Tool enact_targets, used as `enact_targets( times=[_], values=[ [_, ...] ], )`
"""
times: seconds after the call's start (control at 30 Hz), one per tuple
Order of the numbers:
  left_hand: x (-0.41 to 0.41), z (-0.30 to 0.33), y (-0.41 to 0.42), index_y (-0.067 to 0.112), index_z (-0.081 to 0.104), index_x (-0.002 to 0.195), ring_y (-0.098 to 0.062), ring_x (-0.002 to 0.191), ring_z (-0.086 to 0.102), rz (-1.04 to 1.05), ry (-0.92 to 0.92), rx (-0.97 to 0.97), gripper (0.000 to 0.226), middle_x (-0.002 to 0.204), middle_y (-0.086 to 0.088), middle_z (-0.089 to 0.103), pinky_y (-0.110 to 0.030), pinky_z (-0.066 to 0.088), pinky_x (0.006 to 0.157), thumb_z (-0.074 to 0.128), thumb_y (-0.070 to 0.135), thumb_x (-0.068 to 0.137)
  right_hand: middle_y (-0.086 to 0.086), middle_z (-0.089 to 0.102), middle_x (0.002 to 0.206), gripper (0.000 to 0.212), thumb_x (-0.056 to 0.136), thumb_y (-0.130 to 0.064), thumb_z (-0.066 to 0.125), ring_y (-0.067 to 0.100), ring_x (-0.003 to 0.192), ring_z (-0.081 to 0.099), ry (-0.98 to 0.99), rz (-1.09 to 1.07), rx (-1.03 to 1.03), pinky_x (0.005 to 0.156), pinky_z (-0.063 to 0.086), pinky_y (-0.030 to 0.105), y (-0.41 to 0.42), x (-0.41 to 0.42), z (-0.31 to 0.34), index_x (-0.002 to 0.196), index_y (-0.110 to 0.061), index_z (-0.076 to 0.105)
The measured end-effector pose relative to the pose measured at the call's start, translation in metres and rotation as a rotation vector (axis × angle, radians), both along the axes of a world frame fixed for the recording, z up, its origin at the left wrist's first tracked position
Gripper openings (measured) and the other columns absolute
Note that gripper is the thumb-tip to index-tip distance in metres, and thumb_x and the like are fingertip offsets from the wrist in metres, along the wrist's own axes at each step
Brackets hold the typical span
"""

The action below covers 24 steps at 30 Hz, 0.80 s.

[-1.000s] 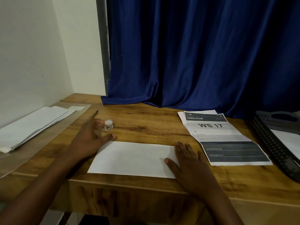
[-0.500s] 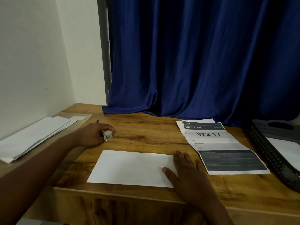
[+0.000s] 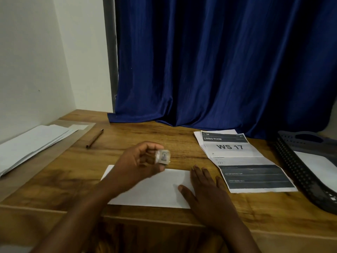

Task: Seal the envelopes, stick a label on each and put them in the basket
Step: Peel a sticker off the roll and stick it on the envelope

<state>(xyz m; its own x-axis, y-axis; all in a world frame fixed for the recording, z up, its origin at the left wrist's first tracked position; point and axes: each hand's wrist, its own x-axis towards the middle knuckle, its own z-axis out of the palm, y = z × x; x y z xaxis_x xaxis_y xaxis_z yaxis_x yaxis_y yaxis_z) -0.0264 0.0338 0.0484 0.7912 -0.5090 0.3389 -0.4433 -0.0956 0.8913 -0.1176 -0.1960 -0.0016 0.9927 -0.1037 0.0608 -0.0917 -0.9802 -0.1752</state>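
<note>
Envelope [image 3: 151, 189] lies flat on the bench [image 3: 182, 143], right hand [image 3: 209, 196] spread flat on it, left hand [image 3: 135, 165] pinching a small tape roll [image 3: 162, 157] above.

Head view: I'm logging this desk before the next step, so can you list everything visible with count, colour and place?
White paper envelope: one, white, flat at the near desk edge.
Stack of white envelopes: count unclear, white, far left.
Small clear tape-like roll: one, translucent, above the envelope.
Brown pen: one, left of centre.
Printed sheet marked WS 17: one, white and black, right of centre.
Dark plastic basket: one, far right, white paper inside.
Blue curtain: one, behind.
Wooden desk: one, brown.
Hands: left hand grips the roll; right hand lies flat on the envelope.
</note>
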Motion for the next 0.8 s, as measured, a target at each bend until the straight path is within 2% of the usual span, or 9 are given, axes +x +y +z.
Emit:
enact_targets(
  times=[0.1, 0.23, 0.3, 0.43, 0.5, 0.6, 0.73, 0.8],
  values=[
    [-0.008, -0.023, -0.023, 0.026, 0.066, 0.119, -0.018, 0.098, 0.073, -0.011, 0.02, -0.032, 0.05, 0.115, 0.01, 0.072, -0.027, 0.06, 0.069, 0.085, 0.005, 0.078, -0.007, -0.003, 0.169, 0.087, 0.093, -0.077, 0.011, 0.015, 0.155, -0.006, -0.009, -0.01, 0.007, 0.126, -0.001, 0.047, -0.001, -0.001, 0.0, 0.161, -0.024, 0.003],
    [-0.007, -0.036, -0.03, 0.022, 0.065, 0.118, -0.014, 0.101, 0.073, 0.007, 0.046, -0.001, 0.051, 0.116, 0.013, 0.071, -0.027, 0.059, 0.085, 0.085, 0.001, 0.076, -0.01, 0.005, 0.169, 0.082, 0.094, -0.075, 0.021, 0.01, 0.155, 0.001, -0.091, -0.022, 0.097, 0.126, 0.001, 0.043, -0.001, -0.003, -0.001, 0.161, -0.03, 0.008],
    [-0.007, -0.038, -0.029, 0.024, 0.066, 0.117, -0.014, 0.1, 0.073, 0.01, 0.027, 0.013, 0.049, 0.115, 0.013, 0.071, -0.028, 0.059, 0.085, 0.085, 0.001, 0.077, -0.014, 0.016, 0.167, 0.076, 0.094, -0.072, 0.033, 0.004, 0.152, 0.012, -0.212, -0.016, 0.238, 0.126, 0.011, 0.039, -0.002, -0.006, 0.001, 0.159, -0.036, 0.016],
    [-0.013, -0.041, -0.031, 0.034, 0.066, 0.115, -0.008, 0.098, 0.072, 0.027, -0.042, 0.074, 0.049, 0.113, 0.021, 0.069, -0.025, 0.059, 0.084, 0.083, 0.005, 0.079, -0.026, 0.048, 0.146, 0.05, 0.093, -0.06, 0.052, -0.014, 0.133, 0.037, -0.468, 0.047, 0.514, 0.115, 0.039, 0.031, -0.005, -0.013, 0.004, 0.14, -0.044, 0.05],
    [-0.015, -0.041, -0.031, 0.036, 0.065, 0.116, -0.005, 0.101, 0.07, 0.039, -0.083, 0.109, 0.05, 0.115, 0.023, 0.067, -0.026, 0.059, 0.086, 0.081, 0.005, 0.08, -0.03, 0.054, 0.137, 0.04, 0.093, -0.056, 0.058, -0.011, 0.13, 0.045, -0.495, 0.077, 0.58, 0.109, 0.045, 0.033, -0.004, -0.016, 0.005, 0.131, -0.045, 0.061],
    [-0.018, -0.04, -0.032, 0.037, 0.064, 0.117, -0.004, 0.105, 0.067, 0.023, -0.164, 0.121, 0.053, 0.12, 0.024, 0.063, -0.026, 0.059, 0.087, 0.08, 0.002, 0.08, -0.031, 0.06, 0.129, 0.033, 0.091, -0.037, 0.07, -0.006, 0.124, 0.053, -0.526, 0.126, 0.593, 0.1, 0.051, 0.032, -0.001, -0.02, 0.006, 0.123, -0.044, 0.068],
    [-0.024, -0.039, -0.035, 0.031, 0.067, 0.118, -0.003, 0.106, 0.064, -0.006, -0.258, 0.151, 0.044, 0.12, 0.022, 0.063, -0.025, 0.057, 0.087, 0.081, 0.01, 0.083, -0.029, 0.066, 0.117, 0.03, 0.084, -0.028, 0.077, -0.002, 0.103, 0.064, -0.572, 0.109, 0.549, 0.08, 0.056, 0.028, -0.002, -0.023, 0.004, 0.11, -0.043, 0.075],
    [-0.027, -0.038, -0.035, 0.031, 0.067, 0.119, -0.002, 0.107, 0.063, -0.006, -0.294, 0.174, 0.041, 0.119, 0.022, 0.063, -0.025, 0.056, 0.089, 0.08, 0.014, 0.084, -0.025, 0.068, 0.116, 0.029, 0.083, -0.028, 0.078, 0.002, 0.105, 0.065, -0.581, 0.115, 0.54, 0.081, 0.057, 0.032, -0.002, -0.023, 0.003, 0.109, -0.041, 0.076]
  ],
)
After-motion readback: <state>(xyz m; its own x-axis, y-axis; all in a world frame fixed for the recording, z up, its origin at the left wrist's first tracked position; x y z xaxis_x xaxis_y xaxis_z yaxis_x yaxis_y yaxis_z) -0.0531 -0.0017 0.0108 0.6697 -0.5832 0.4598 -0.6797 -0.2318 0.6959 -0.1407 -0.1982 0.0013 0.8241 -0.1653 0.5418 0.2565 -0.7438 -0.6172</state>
